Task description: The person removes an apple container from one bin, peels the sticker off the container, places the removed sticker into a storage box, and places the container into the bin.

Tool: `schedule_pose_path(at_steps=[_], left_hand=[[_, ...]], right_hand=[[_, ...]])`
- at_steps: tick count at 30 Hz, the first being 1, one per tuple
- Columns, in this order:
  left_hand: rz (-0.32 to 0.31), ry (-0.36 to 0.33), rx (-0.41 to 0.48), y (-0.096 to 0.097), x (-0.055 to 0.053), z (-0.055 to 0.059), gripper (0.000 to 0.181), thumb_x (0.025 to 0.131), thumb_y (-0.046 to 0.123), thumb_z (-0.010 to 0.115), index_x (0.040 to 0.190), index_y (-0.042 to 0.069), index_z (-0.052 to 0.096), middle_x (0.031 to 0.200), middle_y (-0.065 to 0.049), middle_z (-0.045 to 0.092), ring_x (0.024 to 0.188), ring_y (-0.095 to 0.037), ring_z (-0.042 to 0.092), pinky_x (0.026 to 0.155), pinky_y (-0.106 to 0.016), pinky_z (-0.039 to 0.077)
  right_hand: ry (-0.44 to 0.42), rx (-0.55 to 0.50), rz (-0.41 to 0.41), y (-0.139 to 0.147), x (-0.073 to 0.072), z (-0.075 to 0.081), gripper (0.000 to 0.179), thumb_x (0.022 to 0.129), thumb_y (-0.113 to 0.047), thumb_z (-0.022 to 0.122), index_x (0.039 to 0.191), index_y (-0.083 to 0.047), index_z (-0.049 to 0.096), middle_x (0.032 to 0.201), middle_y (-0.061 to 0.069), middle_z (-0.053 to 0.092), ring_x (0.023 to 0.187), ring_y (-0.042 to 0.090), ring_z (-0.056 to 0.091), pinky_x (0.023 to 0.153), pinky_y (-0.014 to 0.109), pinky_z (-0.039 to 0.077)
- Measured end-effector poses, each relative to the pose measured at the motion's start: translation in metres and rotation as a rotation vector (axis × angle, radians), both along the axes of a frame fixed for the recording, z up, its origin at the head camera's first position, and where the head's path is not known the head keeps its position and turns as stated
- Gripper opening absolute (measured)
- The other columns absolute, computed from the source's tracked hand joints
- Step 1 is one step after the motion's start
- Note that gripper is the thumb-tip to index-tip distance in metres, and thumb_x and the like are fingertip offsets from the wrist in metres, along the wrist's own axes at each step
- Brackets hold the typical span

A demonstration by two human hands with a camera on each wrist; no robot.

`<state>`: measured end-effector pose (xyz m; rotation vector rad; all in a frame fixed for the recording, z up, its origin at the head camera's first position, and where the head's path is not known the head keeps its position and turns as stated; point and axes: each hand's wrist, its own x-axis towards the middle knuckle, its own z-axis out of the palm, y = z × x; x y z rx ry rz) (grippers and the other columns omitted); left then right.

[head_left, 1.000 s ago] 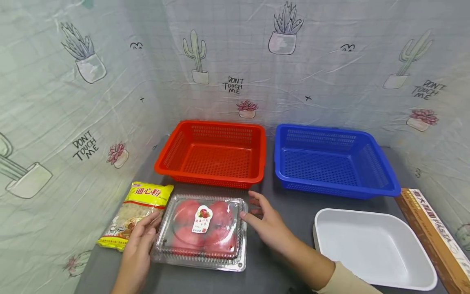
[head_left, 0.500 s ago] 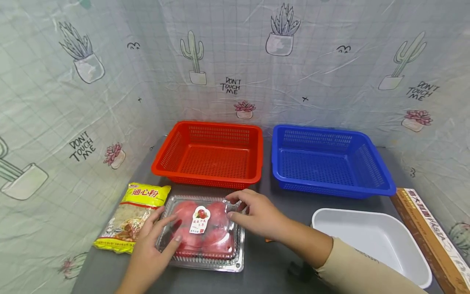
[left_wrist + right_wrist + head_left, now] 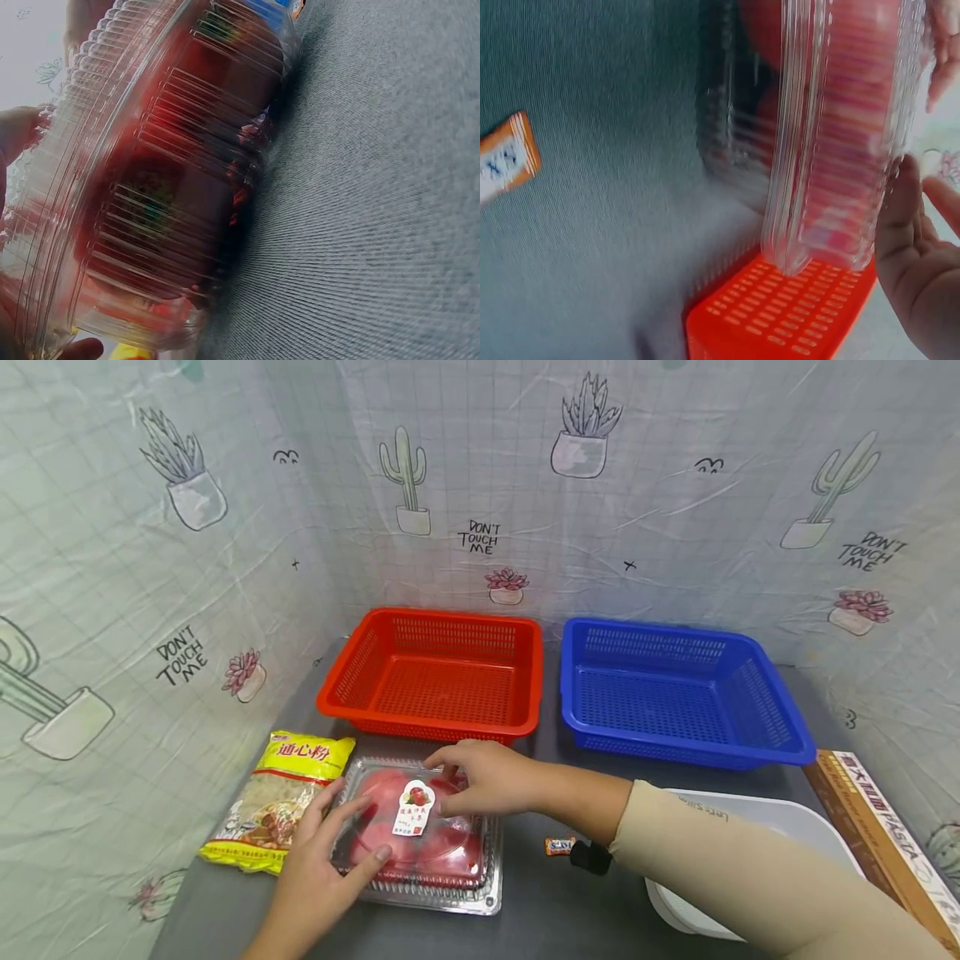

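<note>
Two hands: both of mine are on one clear plastic clamshell box [image 3: 420,835].
Box, looks: transparent ribbed plastic with a shallow lid, round red fruit packed inside, and a small white label with a red fruit picture on top [image 3: 415,808].
Box, place: it lies flat on the grey table [image 3: 555,893], just in front of the red basket [image 3: 438,675] and right beside the yellow pasta bag [image 3: 279,800].
My left hand [image 3: 318,881]: fingers spread and nearly straight, lying on the near left part of the lid; the thumb sits at the box's left edge. It presses rather than clasps.
My right hand [image 3: 480,777]: reached across from the right in a beige sleeve, fingers bent down over the far edge of the lid, thumb near the label. From the right wrist view my fingertips [image 3: 907,225] sit against the rim, so I take it as a light hold on the lid edge.
Table: dark grey, with a fine weave; a small orange wrapped sweet [image 3: 558,846] lies near my right forearm.
Other things: a blue basket [image 3: 678,692] beside the red one, a white tray [image 3: 757,827] partly under my sleeve, a long brown pasta box [image 3: 885,835] at the far right.
Room: creased pale sheets printed with cacti and "DON'T TOUCH ME" wall in the table.
</note>
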<state>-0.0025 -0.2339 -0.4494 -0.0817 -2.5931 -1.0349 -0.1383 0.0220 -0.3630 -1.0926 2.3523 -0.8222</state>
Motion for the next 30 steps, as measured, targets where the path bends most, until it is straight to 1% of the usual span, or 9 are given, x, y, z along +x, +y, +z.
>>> schedule_pose_path(at_steps=[4, 6, 8, 12, 14, 18, 22, 27, 30], left_hand=[[-0.002, -0.005, 0.009, 0.0, 0.0, -0.002, 0.063, 0.082, 0.037, 0.094, 0.139, 0.022, 0.07, 0.164, -0.013, 0.041, 0.142, -0.044, 0.044, 0.098, -0.079, 0.041], [-0.005, -0.011, 0.013, 0.0, -0.001, -0.003, 0.062, 0.083, 0.038, 0.093, 0.138, 0.023, 0.07, 0.164, -0.013, 0.04, 0.142, -0.044, 0.044, 0.098, -0.079, 0.041], [-0.006, -0.019, 0.014, 0.0, -0.001, -0.002, 0.062, 0.083, 0.039, 0.093, 0.138, 0.023, 0.07, 0.164, -0.012, 0.04, 0.142, -0.044, 0.043, 0.098, -0.08, 0.041], [0.0, -0.03, 0.009, -0.001, 0.0, -0.002, 0.061, 0.084, 0.04, 0.093, 0.138, 0.024, 0.07, 0.165, -0.012, 0.039, 0.143, -0.045, 0.043, 0.098, -0.082, 0.04], [0.002, -0.03, 0.007, -0.001, 0.0, -0.002, 0.061, 0.084, 0.041, 0.092, 0.138, 0.024, 0.07, 0.165, -0.012, 0.039, 0.143, -0.045, 0.043, 0.098, -0.082, 0.04], [0.001, -0.026, 0.01, -0.002, 0.001, -0.002, 0.061, 0.084, 0.039, 0.093, 0.138, 0.024, 0.07, 0.165, -0.012, 0.039, 0.143, -0.044, 0.043, 0.098, -0.081, 0.04], [-0.002, -0.025, 0.017, -0.001, 0.002, -0.001, 0.061, 0.084, 0.038, 0.093, 0.138, 0.023, 0.07, 0.165, -0.012, 0.039, 0.143, -0.044, 0.043, 0.098, -0.081, 0.041], [-0.003, -0.023, 0.023, -0.001, 0.002, -0.001, 0.06, 0.083, 0.037, 0.093, 0.136, 0.024, 0.071, 0.165, -0.011, 0.039, 0.143, -0.044, 0.043, 0.098, -0.08, 0.041], [-0.005, -0.013, 0.026, -0.001, 0.001, -0.002, 0.06, 0.082, 0.036, 0.094, 0.136, 0.023, 0.071, 0.165, -0.012, 0.04, 0.143, -0.044, 0.043, 0.099, -0.078, 0.041]], right_hand=[[-0.071, 0.04, 0.0, -0.007, -0.008, 0.0, 0.059, 0.093, -0.034, 0.083, 0.146, -0.015, 0.065, 0.11, -0.002, 0.07, 0.092, 0.011, 0.064, 0.077, 0.028, 0.056], [-0.087, 0.051, -0.002, -0.01, -0.01, 0.001, 0.058, 0.093, -0.033, 0.083, 0.146, -0.015, 0.066, 0.104, -0.005, 0.069, 0.087, 0.01, 0.064, 0.072, 0.027, 0.057], [-0.081, 0.068, -0.001, -0.012, -0.011, 0.002, 0.058, 0.092, -0.032, 0.083, 0.145, -0.016, 0.067, 0.099, -0.008, 0.068, 0.084, 0.01, 0.063, 0.07, 0.027, 0.056], [-0.039, 0.107, 0.019, -0.018, -0.011, 0.003, 0.058, 0.091, -0.033, 0.083, 0.145, -0.015, 0.068, 0.097, -0.008, 0.068, 0.085, 0.01, 0.062, 0.071, 0.026, 0.056], [-0.022, 0.127, 0.028, -0.021, -0.01, 0.004, 0.059, 0.091, -0.034, 0.084, 0.144, -0.014, 0.068, 0.1, -0.006, 0.07, 0.087, 0.01, 0.062, 0.073, 0.026, 0.055], [-0.027, 0.138, 0.02, -0.023, -0.008, 0.005, 0.059, 0.091, -0.033, 0.085, 0.143, -0.014, 0.069, 0.107, 0.0, 0.072, 0.089, 0.01, 0.062, 0.075, 0.026, 0.055], [-0.04, 0.109, -0.009, -0.025, -0.007, 0.003, 0.046, 0.09, -0.029, 0.085, 0.132, -0.015, 0.075, 0.099, -0.002, 0.07, 0.086, 0.011, 0.061, 0.072, 0.026, 0.055], [-0.009, 0.07, -0.038, -0.029, -0.005, -0.001, 0.026, 0.089, -0.025, 0.086, 0.113, -0.017, 0.081, 0.089, -0.007, 0.067, 0.083, 0.01, 0.059, 0.071, 0.026, 0.052], [0.007, 0.069, -0.062, -0.032, -0.003, -0.003, 0.03, 0.089, -0.025, 0.085, 0.118, -0.02, 0.08, 0.095, -0.004, 0.066, 0.083, 0.009, 0.059, 0.071, 0.026, 0.052]])
